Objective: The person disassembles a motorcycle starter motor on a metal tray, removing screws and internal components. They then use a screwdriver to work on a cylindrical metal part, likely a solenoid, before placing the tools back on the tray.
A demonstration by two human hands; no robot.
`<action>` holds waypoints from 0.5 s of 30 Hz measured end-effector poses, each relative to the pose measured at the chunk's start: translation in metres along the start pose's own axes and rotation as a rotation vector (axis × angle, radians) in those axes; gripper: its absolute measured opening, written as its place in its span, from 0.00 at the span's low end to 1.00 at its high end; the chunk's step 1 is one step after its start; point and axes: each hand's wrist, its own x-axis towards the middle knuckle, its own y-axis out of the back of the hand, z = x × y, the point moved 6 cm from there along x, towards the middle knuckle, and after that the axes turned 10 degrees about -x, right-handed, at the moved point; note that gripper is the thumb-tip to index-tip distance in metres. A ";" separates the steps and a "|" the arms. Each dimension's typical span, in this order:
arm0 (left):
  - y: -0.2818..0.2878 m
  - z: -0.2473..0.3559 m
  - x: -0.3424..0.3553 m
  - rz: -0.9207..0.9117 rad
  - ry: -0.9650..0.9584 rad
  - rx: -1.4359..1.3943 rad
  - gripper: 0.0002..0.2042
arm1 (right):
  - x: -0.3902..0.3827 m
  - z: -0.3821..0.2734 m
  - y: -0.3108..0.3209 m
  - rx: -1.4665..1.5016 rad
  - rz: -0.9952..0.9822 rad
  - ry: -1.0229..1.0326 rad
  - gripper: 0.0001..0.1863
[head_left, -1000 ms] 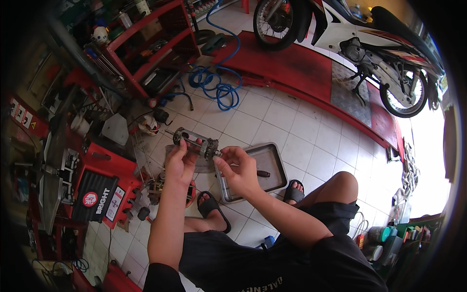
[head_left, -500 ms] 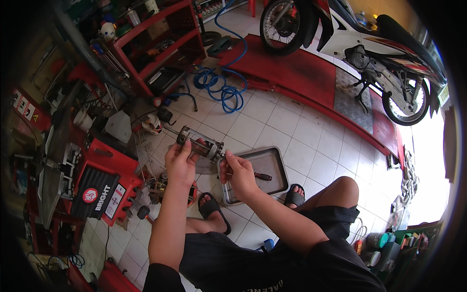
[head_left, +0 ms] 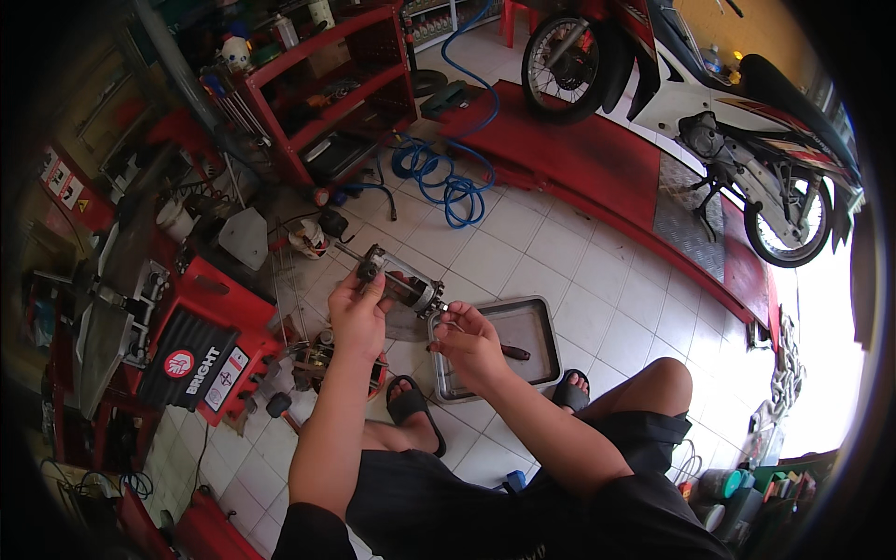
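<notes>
My left hand [head_left: 359,322] is closed around a metal cylindrical assembly [head_left: 403,284] with a clear-looking tube, end plates and a thin shaft sticking out at its upper left. My right hand [head_left: 467,345] is at the assembly's lower right end, by a small silver fitting [head_left: 443,306], with curled fingers; what is between the fingertips is too small to make out. Below that hand lies a steel tray [head_left: 549,347] on the tiled floor [head_left: 583,266], holding a dark-handled tool [head_left: 516,352].
A red lift [head_left: 588,163] bearing a motorbike [head_left: 700,131] runs across the back right. A red tool cart [head_left: 331,117] and coiled blue hose [head_left: 439,187] are behind my hands. A red machine [head_left: 205,327] and assorted parts crowd the left. My sandalled feet [head_left: 411,406] flank the tray.
The view has shifted, so the scene sits lower and further right. My right hand's fingers have curled and dropped slightly below the assembly's end; my left hand keeps its grip.
</notes>
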 end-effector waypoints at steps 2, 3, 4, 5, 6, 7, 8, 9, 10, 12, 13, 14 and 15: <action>-0.002 0.004 -0.002 -0.004 0.001 -0.002 0.12 | 0.000 0.001 0.000 -0.052 -0.049 -0.116 0.18; -0.005 0.002 -0.003 -0.011 0.013 -0.009 0.13 | -0.001 0.003 0.002 -0.093 -0.085 -0.199 0.16; -0.004 0.000 -0.003 -0.014 0.015 -0.002 0.13 | -0.001 0.003 0.001 -0.052 -0.102 -0.222 0.15; -0.003 -0.002 -0.002 -0.017 0.018 0.005 0.13 | 0.000 0.004 0.000 -0.010 -0.119 -0.245 0.15; -0.003 -0.004 -0.002 -0.022 0.023 0.012 0.13 | 0.000 0.004 0.001 0.033 -0.133 -0.267 0.14; -0.003 -0.006 -0.002 -0.022 0.026 0.017 0.13 | 0.002 0.005 0.003 0.034 -0.113 -0.236 0.15; -0.003 -0.007 -0.002 -0.023 0.028 0.023 0.13 | 0.003 0.006 0.003 0.034 -0.093 -0.205 0.16; -0.003 -0.007 -0.002 -0.023 0.027 0.031 0.13 | 0.004 0.007 -0.001 0.035 -0.078 -0.175 0.18; 0.000 -0.007 0.000 -0.012 0.027 0.027 0.13 | 0.003 0.004 -0.002 0.067 -0.013 -0.070 0.18; 0.006 -0.005 0.003 0.012 0.022 0.019 0.13 | -0.002 0.002 -0.006 0.105 0.048 0.029 0.17; 0.008 -0.004 0.003 0.020 0.022 0.019 0.13 | -0.003 0.002 -0.008 0.110 0.045 0.025 0.16; 0.009 -0.002 0.002 0.029 0.022 0.020 0.13 | -0.003 0.002 -0.005 0.089 -0.020 -0.086 0.13; 0.009 -0.001 0.002 0.033 0.025 0.018 0.13 | -0.004 0.004 -0.003 0.066 -0.081 -0.193 0.10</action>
